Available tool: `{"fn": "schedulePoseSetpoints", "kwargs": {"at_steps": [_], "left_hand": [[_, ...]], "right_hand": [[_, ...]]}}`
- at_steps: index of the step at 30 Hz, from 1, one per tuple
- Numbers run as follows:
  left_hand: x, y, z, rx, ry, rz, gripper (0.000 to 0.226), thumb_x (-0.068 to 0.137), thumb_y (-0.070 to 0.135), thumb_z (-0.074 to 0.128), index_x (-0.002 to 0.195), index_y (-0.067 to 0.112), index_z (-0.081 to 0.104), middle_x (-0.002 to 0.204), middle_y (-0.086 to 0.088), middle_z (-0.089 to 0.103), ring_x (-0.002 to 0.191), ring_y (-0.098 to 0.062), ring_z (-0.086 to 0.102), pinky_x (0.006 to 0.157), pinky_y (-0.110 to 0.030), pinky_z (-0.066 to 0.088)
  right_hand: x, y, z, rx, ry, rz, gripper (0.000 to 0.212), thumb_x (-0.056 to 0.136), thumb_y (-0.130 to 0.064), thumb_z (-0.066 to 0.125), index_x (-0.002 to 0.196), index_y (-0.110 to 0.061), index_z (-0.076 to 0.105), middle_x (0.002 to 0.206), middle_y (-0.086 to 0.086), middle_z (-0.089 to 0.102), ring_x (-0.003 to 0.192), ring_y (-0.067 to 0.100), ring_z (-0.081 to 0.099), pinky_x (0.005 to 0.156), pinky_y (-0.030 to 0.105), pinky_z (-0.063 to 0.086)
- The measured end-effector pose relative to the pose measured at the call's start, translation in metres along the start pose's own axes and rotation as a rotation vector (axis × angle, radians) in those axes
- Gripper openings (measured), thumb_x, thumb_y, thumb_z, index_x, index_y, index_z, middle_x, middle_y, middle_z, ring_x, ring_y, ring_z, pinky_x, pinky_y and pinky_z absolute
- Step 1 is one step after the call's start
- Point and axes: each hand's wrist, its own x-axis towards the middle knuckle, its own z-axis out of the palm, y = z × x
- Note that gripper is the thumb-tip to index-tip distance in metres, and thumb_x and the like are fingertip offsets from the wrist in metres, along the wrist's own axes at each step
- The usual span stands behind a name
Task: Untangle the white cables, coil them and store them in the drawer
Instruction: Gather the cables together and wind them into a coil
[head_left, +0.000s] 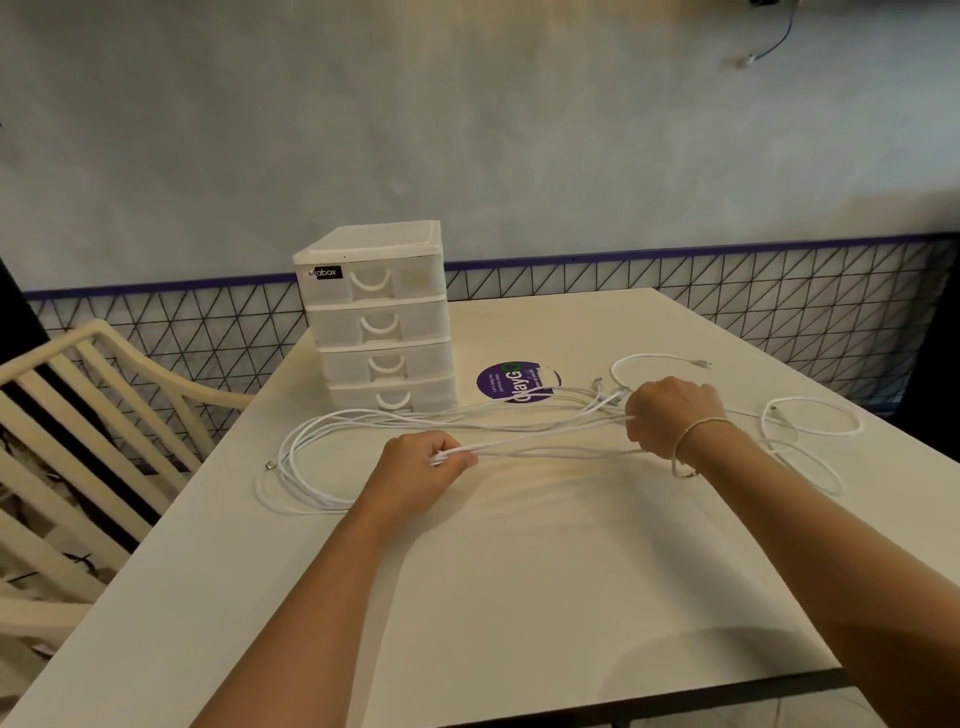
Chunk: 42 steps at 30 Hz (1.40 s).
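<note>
Both hands clamped on white cables (363, 415): left hand (426, 460), right hand (670, 415); light, limp, slippery; best gripped near plugs

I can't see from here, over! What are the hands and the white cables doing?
Left hand and right hand both grip strands. White cables tangled, spread over table. Drawer unit all shut. Nothing blocking it.
</note>
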Motion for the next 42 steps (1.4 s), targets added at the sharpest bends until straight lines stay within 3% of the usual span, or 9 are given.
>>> {"fn": "schedulePoseSetpoints", "kwargs": {"at_steps": [6,11,16,22,24,29,35,39,42], "left_hand": [[-0.001,-0.003,-0.003,-0.017,-0.013,0.001,0.011,0.084,0.027,0.068,0.075,0.021,0.067,0.076,0.001,0.063,0.072,-0.012,0.052,0.064,-0.021,0.038],[-0.002,-0.001,-0.002,-0.058,-0.057,-0.01,0.014,0.084,0.026,0.068,0.071,0.026,0.066,0.067,0.009,0.059,0.063,-0.004,0.05,0.058,-0.014,0.037],[-0.002,-0.002,-0.004,-0.128,-0.099,-0.015,0.017,0.084,0.027,0.068,0.067,0.03,0.066,0.067,0.007,0.06,0.063,-0.005,0.049,0.059,-0.016,0.037],[0.001,-0.005,-0.004,-0.14,-0.112,-0.016,0.017,0.083,0.025,0.07,0.067,0.029,0.068,0.067,0.009,0.062,0.062,-0.002,0.051,0.054,-0.007,0.036],[0.002,-0.006,-0.002,-0.106,-0.091,-0.011,0.017,0.084,0.025,0.069,0.067,0.03,0.066,0.068,0.009,0.062,0.064,-0.002,0.051,0.055,-0.007,0.036],[0.002,-0.008,0.001,-0.06,-0.08,-0.014,0.018,0.085,0.025,0.067,0.068,0.031,0.065,0.072,0.007,0.064,0.068,-0.004,0.053,0.061,-0.015,0.038],[0.004,-0.008,0.003,-0.062,-0.039,-0.026,0.022,0.085,0.023,0.067,0.065,0.032,0.063,0.075,0.003,0.066,0.071,-0.009,0.054,0.064,-0.016,0.039],[0.005,-0.007,0.005,-0.01,-0.005,-0.048,0.016,0.086,0.024,0.065,0.07,0.025,0.065,0.08,-0.004,0.067,0.076,-0.016,0.055,0.067,-0.023,0.04],[0.005,-0.007,0.007,0.07,0.007,-0.052,0.015,0.087,0.024,0.062,0.075,0.018,0.067,0.083,-0.008,0.068,0.078,-0.018,0.055,0.063,-0.02,0.039]], "right_hand": [[0.003,0.024,-0.015,0.023,-0.263,-0.051,0.063,0.072,-0.045,0.072,0.13,-0.046,0.046,0.127,-0.008,0.057,0.119,0.02,0.051,0.093,0.032,0.04],[0.01,0.053,-0.014,0.017,-0.345,-0.039,0.036,0.081,-0.051,0.061,0.105,-0.025,0.068,0.103,-0.004,0.063,0.104,0.02,0.055,0.078,0.024,0.039],[0.013,0.072,-0.002,0.429,-0.297,0.071,0.026,0.067,-0.047,0.077,0.063,-0.028,0.061,0.068,-0.011,0.055,0.078,0.013,0.049,0.062,0.022,0.036],[0.006,0.079,-0.009,0.818,-0.322,0.045,0.02,0.088,-0.036,0.058,0.081,-0.024,0.072,0.073,-0.002,0.059,0.073,0.016,0.045,0.07,0.028,0.041],[0.005,0.076,-0.005,1.03,-0.276,0.077,0.019,0.089,-0.027,0.057,0.093,-0.015,0.072,0.074,-0.001,0.057,0.073,0.016,0.043,0.072,0.03,0.041],[0.008,0.071,0.001,1.347,-0.136,0.205,0.009,0.078,-0.013,0.07,0.072,-0.009,0.065,0.063,0.003,0.047,0.063,0.015,0.041,0.065,0.027,0.036],[0.011,0.065,-0.012,1.418,0.026,0.275,0.013,0.077,-0.012,0.072,0.068,-0.008,0.062,0.079,0.006,0.059,0.081,0.018,0.047,0.068,0.03,0.036],[0.013,0.063,-0.029,1.548,0.267,0.374,0.035,0.07,-0.011,0.076,0.054,-0.012,0.045,0.062,0.003,0.042,0.061,0.014,0.035,0.06,0.028,0.032],[0.01,0.073,-0.044,1.316,0.385,0.432,0.044,0.07,-0.032,0.078,0.048,-0.014,0.045,0.054,0.0,0.04,0.053,0.012,0.033,0.056,0.024,0.034]]}}
